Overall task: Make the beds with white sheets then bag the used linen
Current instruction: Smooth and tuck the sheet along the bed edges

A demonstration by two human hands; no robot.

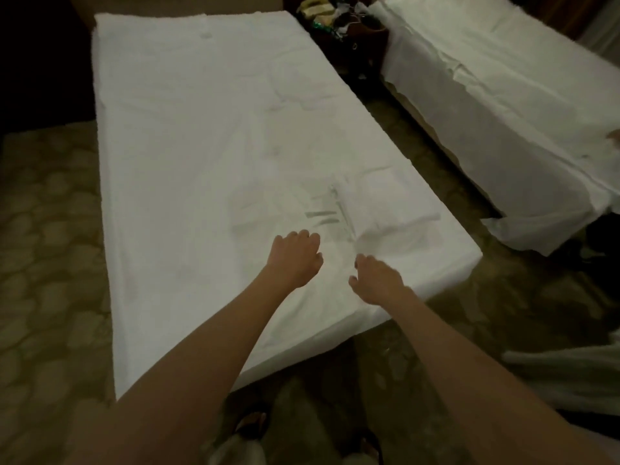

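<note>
The near bed [188,135] is covered in smooth white fabric. A folded white sheet [379,209] lies on it near the foot end, towards the right side. My left hand [295,258] hovers just in front of the folded sheet with its fingers loosely curled and nothing in them. My right hand [377,280] is beside it over the foot of the bed, fingers relaxed and pointing down, holding nothing. A second bed [486,82] at the right has a white sheet draped loosely over its side and corner.
A cluttered nightstand [339,18] stands between the bed heads. Another person's hand [614,137] touches the second bed at the right edge. Pale linen [570,367] lies on the patterned carpet [50,246] at the right. A narrow aisle separates the beds.
</note>
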